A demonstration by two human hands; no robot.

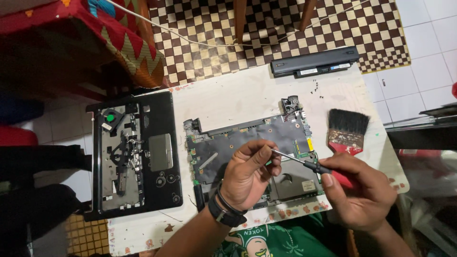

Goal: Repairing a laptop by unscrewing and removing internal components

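An opened laptop base with its bare circuit board (238, 138) lies on a small white table (228, 95). My right hand (359, 190) grips a screwdriver (300, 162) by its black and red handle. The thin metal shaft points left toward my left hand (247, 173). That hand pinches the shaft's tip over the board, fingers curled. A black watch and bands sit on my left wrist.
A black laptop palm-rest cover (135, 152) lies face down at the left. A long black battery (314, 62) rests at the table's far edge. A red-handled black brush (347, 131) lies at the right. Tiny screws (315, 88) are scattered near the battery. A checkered mat (285, 28) covers the floor beyond.
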